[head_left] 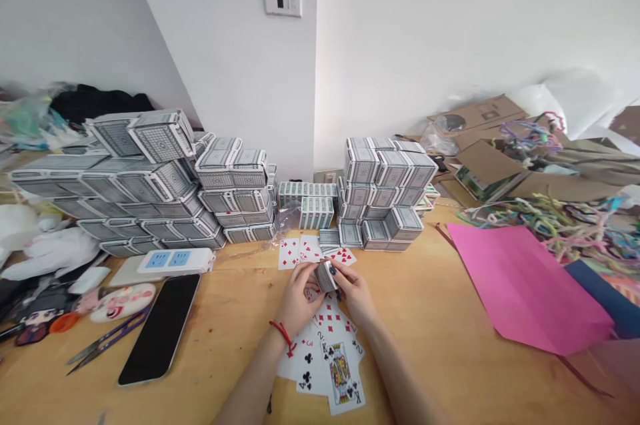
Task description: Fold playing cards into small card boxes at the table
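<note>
Between my two hands is a small folded playing card block (326, 277) with a grey patterned back. My left hand (299, 291) grips its left side, fingers curled. My right hand (353, 285), with dark nail polish, pinches it from the right. Under and in front of my wrists lie loose face-up playing cards, among them a king of clubs (343, 375) and a four of clubs (307, 371). Beyond my hands are more face-up red cards (289, 253). Behind those, folded-card blocks (390, 221) are stacked on the right.
More card-block stacks (150, 178) rise at the left. A phone (160, 330), thread snips (107, 341) and a white power strip (175, 261) lie left of my arms. Pink paper (530, 285), yarn pieces (550, 218) and an open cardboard box (490, 171) occupy the right.
</note>
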Demonstrator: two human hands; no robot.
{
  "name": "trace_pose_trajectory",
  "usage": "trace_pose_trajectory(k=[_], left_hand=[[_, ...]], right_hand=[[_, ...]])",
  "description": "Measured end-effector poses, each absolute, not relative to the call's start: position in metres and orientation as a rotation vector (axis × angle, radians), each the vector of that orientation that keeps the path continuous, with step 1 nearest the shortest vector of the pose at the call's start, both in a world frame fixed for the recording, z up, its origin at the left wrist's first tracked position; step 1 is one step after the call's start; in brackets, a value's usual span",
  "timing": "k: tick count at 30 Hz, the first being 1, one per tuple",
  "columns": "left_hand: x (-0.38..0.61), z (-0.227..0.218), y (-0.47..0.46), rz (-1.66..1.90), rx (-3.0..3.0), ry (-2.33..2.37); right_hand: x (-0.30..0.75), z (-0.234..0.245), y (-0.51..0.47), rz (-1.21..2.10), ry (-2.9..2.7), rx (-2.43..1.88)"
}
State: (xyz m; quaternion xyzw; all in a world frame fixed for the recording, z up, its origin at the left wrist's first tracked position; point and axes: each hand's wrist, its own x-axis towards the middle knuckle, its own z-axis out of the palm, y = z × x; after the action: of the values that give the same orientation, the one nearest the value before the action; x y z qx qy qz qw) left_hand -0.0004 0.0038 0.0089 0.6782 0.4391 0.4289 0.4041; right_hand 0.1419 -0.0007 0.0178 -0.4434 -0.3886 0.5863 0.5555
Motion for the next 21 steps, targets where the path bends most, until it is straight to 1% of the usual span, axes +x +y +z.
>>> trace_pose_trajectory(k=[7,21], left_hand=[[-0.0015,0.0116,0.0029,1.061,1.747,1.083],[-0.0021,0.0103,0.0022,1.035,1.771,1.070]], right_hand=[[0.1431,0.0170,0.0000,1.422,-0.874,-1.029],[0.1402,0.0196,-0.0020,1.355,-0.861,-1.039]])
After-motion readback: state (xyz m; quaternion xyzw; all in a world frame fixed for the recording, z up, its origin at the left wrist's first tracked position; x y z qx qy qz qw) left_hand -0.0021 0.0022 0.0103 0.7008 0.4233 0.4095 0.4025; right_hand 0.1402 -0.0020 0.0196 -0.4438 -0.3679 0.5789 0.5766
